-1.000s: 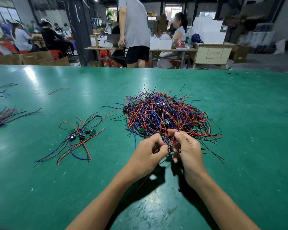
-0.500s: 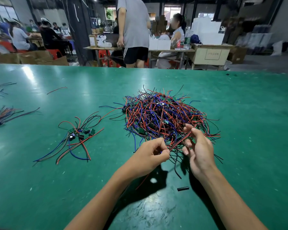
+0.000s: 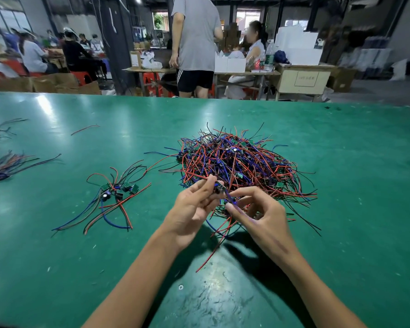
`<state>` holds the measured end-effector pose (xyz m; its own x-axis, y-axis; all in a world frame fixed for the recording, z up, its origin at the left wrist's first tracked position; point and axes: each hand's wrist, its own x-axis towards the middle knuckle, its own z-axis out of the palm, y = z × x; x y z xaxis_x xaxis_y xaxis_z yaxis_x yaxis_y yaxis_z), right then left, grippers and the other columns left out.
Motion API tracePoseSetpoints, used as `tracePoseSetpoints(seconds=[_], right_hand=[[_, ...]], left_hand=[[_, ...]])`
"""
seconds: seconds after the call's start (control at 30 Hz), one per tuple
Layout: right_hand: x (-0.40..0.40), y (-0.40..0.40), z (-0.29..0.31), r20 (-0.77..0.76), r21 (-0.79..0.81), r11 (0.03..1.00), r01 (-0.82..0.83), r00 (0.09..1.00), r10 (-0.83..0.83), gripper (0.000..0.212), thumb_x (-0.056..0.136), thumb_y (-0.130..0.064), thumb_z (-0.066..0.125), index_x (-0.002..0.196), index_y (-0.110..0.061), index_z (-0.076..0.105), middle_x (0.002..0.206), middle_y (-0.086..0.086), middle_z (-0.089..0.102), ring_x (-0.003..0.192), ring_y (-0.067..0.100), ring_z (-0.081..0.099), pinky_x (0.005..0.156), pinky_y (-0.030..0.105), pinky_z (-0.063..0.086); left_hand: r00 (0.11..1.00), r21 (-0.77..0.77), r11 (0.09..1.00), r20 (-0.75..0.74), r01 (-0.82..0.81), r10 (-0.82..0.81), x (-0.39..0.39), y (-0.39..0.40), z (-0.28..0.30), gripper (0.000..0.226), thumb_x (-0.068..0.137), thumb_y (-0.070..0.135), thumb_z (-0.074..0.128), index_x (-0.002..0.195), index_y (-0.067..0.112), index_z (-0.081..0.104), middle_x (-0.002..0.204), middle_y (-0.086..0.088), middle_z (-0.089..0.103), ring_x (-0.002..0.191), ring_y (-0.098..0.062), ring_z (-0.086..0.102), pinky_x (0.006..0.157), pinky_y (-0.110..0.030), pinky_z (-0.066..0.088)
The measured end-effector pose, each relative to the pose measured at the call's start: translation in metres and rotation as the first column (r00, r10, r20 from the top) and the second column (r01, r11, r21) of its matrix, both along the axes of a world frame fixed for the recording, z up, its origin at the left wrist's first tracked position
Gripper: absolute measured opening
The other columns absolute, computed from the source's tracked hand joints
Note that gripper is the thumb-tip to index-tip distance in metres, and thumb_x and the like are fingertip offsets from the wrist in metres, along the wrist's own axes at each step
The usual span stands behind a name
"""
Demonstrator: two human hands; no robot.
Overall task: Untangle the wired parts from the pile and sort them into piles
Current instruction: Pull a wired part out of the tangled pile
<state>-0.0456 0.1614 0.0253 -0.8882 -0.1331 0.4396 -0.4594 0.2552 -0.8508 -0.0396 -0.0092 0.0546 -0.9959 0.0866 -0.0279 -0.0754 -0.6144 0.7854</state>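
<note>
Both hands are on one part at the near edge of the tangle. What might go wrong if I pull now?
1. The part, pinched by the left hand and right hand, has wires running into the big pile; pulling may drag others along.
2. Dragged wires could spill toward the sorted pile.

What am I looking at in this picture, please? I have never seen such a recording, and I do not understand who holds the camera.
No machine here: a person wears the camera on the head, looking down at their own hands. On the green table lies a big tangled pile of red, blue and black wired parts. A small sorted pile lies to its left. The left hand pinches one small part; the right hand pinches its blue wire.
</note>
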Motion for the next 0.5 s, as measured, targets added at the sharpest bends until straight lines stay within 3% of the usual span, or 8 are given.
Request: tracePoseSetpoints(seconds=[0.1,0.17,0.27,0.4,0.5], right_hand=[[0.005,-0.009,0.002,0.011,-0.119,0.992,-0.03,0.999,0.031,0.019,0.084,-0.035,0.082,0.1,-0.033,0.073,0.081,-0.003,0.074,0.066,0.016,0.066,0.061,0.025,0.05],[0.004,-0.008,0.005,0.024,-0.243,0.97,-0.023,0.999,0.03,0.008,0.088,-0.029,0.076,0.096,-0.027,0.077,0.081,-0.001,0.075,0.064,0.01,0.067,0.061,0.019,0.05],[0.002,-0.004,0.008,0.144,-0.414,0.909,0.041,0.989,0.021,0.011,0.087,-0.029,0.074,0.087,-0.02,0.079,0.069,0.004,0.069,0.048,0.008,0.043,0.046,0.019,0.034],[-0.001,-0.004,0.014,0.4,-0.584,0.795,0.162,0.91,0.109,0.031,0.074,-0.047,0.074,0.071,-0.016,0.075,0.066,-0.001,0.066,0.044,0.007,0.043,0.041,0.019,0.033],[-0.005,0.001,0.019,0.454,-0.648,0.748,0.147,0.863,0.223,0.033,0.069,-0.052,0.073,0.069,-0.019,0.074,0.065,-0.007,0.062,0.046,0.004,0.047,0.039,0.016,0.036]], left_hand=[[0.999,0.038,0.999,0.049,-0.013,0.011,0.0,-0.001,-0.003,0.015,0.074,0.025,0.076,0.085,0.014,0.073,0.082,-0.003,0.072,0.076,-0.01,0.073,0.069,-0.017,0.057],[0.999,-0.011,1.0,0.046,0.01,-0.01,0.001,0.001,-0.005,0.01,0.076,0.026,0.076,0.078,0.016,0.077,0.086,-0.005,0.075,0.078,-0.011,0.074,0.07,-0.018,0.057],[1.0,-0.081,0.996,0.025,0.021,-0.019,0.0,0.008,-0.009,0.019,0.075,0.026,0.077,0.087,0.013,0.073,0.091,-0.007,0.076,0.08,-0.014,0.074,0.072,-0.02,0.057],[0.979,-0.252,0.966,-0.204,-0.06,0.007,0.004,0.013,-0.014,0.014,0.073,0.02,0.082,0.084,0.014,0.077,0.085,-0.009,0.075,0.076,-0.018,0.073,0.07,-0.021,0.056],[0.913,-0.453,0.865,-0.408,-0.216,0.014,0.003,0.014,-0.019,0.015,0.076,0.005,0.083,0.087,0.013,0.077,0.084,-0.008,0.076,0.075,-0.017,0.071,0.073,-0.024,0.057]])
